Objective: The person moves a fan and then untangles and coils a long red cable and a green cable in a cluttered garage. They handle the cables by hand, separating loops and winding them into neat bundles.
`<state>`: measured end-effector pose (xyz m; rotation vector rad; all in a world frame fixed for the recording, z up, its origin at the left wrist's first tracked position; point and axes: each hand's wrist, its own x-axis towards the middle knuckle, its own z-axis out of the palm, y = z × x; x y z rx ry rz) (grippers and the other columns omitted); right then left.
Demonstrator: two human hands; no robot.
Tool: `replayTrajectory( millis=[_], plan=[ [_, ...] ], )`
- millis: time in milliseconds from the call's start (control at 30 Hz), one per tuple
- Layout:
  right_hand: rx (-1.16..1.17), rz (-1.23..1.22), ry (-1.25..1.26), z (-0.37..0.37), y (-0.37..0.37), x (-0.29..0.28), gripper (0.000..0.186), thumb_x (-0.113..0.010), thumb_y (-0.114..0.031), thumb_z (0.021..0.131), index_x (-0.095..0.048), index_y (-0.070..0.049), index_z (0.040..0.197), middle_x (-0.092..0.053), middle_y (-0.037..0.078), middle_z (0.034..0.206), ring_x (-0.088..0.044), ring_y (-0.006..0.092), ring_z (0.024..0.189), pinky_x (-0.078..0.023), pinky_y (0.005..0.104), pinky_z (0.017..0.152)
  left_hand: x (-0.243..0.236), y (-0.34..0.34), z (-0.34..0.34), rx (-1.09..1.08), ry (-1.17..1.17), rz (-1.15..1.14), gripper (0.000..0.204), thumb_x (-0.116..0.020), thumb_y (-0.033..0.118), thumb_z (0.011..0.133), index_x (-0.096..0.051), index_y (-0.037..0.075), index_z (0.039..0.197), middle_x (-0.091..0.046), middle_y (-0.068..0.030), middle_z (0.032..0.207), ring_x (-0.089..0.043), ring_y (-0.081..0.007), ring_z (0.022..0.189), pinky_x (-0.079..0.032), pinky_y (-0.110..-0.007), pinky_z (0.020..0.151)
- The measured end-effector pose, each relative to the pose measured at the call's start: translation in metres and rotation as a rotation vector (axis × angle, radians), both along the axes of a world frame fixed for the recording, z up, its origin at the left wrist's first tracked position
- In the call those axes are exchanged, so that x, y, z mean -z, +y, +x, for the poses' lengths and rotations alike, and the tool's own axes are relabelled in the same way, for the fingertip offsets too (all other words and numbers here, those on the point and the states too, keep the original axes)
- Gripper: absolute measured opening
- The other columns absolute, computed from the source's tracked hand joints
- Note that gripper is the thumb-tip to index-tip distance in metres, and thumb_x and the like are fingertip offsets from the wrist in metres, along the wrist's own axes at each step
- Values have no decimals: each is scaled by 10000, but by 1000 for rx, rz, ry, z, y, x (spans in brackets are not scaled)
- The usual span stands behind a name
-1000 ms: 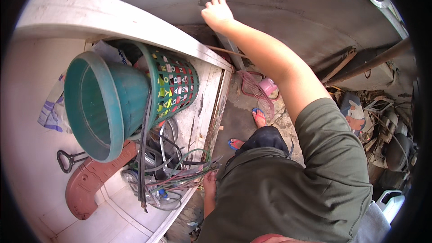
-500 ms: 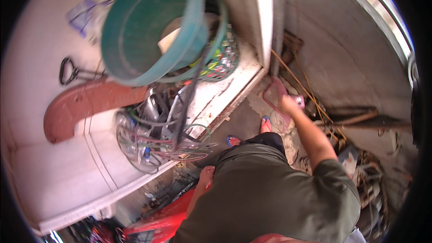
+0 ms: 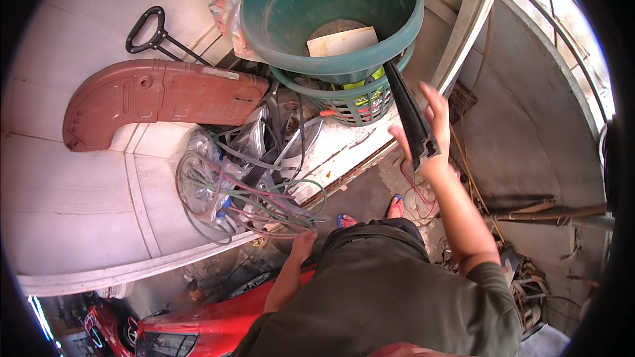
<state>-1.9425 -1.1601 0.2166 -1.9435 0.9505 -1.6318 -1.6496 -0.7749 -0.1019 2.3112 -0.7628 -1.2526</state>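
Observation:
My right hand is raised to the black rubber strip hanging from the large green pot, its thumb and fingers apart around the strip. The pot sits in a green lattice basket. My left hand is low at the shelf's front edge, fingers curled, by a tangle of grey, green and pink cables; what it holds, if anything, is hidden. A curved brown plastic piece and a black handle lie on the white shelf.
A red vehicle is below the shelf at lower left. A grey wall curves along the right, with long rods and scrap at its foot. A white post rises beside the pot. My sandalled feet are on the floor.
My right hand has come down from the back wall, then risen to the black strip with fingers spreading. The view has swung right, bringing the red vehicle and pot's inside into sight.

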Motion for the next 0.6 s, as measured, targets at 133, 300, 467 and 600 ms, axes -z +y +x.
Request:
replayTrajectory(
  millis=[133,300,467,600],
  plan=[
    [27,-142,98,9,-69,-29,228,-797,-128,903,-664,-47,1068,-725,84,915,-667,172,716,-538,291,652,28,55,22,-39,37,122,480,-673,425,975,-696,7,1210,-745,-163,1103,-710,-260,1080,-529,-383,950],
    [480,-234,-14,-52,-129,-169,296,-665,-323,1024,-714,-31,1031,-727,42,807,-635,100,687,-514,268,680,17,92,27,-296,171,119,439,-686,399,974,-711,18,1190,-750,-157,1097,-724,-254,1010,-552,-379,898],
    [323,-81,48,11,-167,-275,297,-544,-278,1076,-544,18,1051,-630,78,742,-552,149,507,-446,320,437,44,119,43,-190,39,39,423,-702,369,971,-707,7,1190,-753,-141,1091,-730,-210,896,-577,-350,811],
    [211,219,260,39,-289,-269,412,-488,-117,1050,-417,74,1407,-677,208,875,-679,276,622,-589,410,547,27,80,40,-346,85,-48,411,-698,353,973,-706,-5,1176,-756,-134,1082,-731,-203,887,-579,-338,802]
  ],
)
